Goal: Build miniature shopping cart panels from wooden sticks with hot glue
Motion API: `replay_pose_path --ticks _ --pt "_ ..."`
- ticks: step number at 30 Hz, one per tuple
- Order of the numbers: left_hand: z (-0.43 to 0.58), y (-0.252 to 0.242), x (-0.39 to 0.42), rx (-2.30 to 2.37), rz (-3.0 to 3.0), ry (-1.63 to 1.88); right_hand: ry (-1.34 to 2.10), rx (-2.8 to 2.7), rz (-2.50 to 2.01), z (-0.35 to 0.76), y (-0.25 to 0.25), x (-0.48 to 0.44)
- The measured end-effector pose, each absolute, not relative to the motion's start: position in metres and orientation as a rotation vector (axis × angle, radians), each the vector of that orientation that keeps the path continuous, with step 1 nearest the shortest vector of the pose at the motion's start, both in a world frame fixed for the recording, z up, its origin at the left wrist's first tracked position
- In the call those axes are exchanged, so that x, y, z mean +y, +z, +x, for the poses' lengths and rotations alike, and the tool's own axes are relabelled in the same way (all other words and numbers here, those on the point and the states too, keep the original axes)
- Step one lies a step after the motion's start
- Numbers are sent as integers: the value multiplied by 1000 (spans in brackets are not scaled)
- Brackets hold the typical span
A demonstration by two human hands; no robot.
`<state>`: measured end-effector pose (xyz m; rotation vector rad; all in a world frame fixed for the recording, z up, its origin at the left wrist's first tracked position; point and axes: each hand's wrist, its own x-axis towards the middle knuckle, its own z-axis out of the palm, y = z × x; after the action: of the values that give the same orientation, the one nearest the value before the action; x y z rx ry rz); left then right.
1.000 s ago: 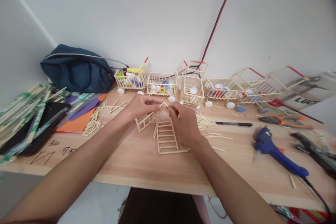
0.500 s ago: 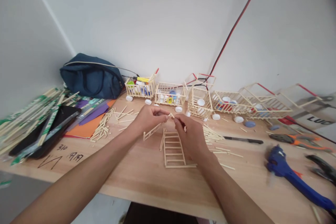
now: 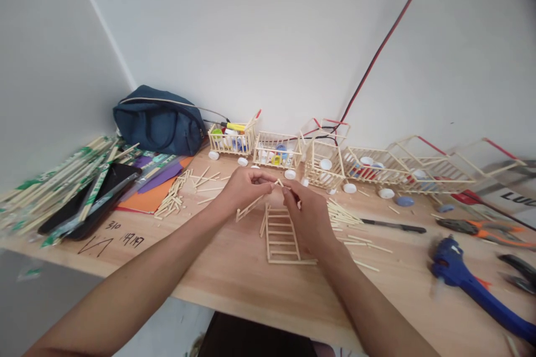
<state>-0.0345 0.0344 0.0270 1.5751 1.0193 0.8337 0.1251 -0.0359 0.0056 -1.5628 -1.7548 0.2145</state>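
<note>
My left hand (image 3: 246, 189) is closed on one end of a small wooden stick frame (image 3: 250, 209), which slants down to the left from its fingers. My right hand (image 3: 307, 209) pinches a short wooden stick (image 3: 279, 183) whose tip shows between the two hands. The fingertips of both hands are close together. Below them, a ladder-like stick panel (image 3: 282, 242) lies on the wooden table (image 3: 218, 284), partly under my right hand.
Stick carts (image 3: 276, 150) with bottle-cap wheels line the wall. Loose sticks (image 3: 171, 198) lie left and right of the hands. At left are a blue bag (image 3: 161, 122) and a black tray (image 3: 87, 201); at right, a black pen (image 3: 393, 226), pliers (image 3: 481, 228) and a blue glue gun (image 3: 473, 284).
The view has shifted slightly, so everything sits a little further right. Both hands keep nearly the same pose, fingertips still together.
</note>
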Motion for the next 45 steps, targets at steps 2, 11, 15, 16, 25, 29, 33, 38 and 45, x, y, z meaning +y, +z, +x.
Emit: replay_pose_path --ticks 2,11,15,16,25,29,33,38,45 --pt "-35 27 34 1013 1578 843 218 -1759 -1570 125 6 -36" --pt "-36 28 32 1041 1591 839 196 -1759 -1557 124 5 -36" --pt "-36 30 32 1046 1578 821 187 -1766 -1553 124 4 -36" --pt "-36 30 32 1046 1573 816 185 -1769 -1553 125 4 -36" --pt "-38 33 33 1030 1625 811 133 -1819 -1523 129 5 -35" --pt "-38 34 33 1019 1618 803 105 -1822 -1527 129 6 -35" --pt "-38 32 34 1027 1637 809 93 -1815 -1565 128 6 -35" --pt "-37 31 34 1037 1666 813 72 -1815 -1569 129 4 -35" --pt "-38 28 34 1016 1749 835 66 -1832 -1565 129 3 -34"
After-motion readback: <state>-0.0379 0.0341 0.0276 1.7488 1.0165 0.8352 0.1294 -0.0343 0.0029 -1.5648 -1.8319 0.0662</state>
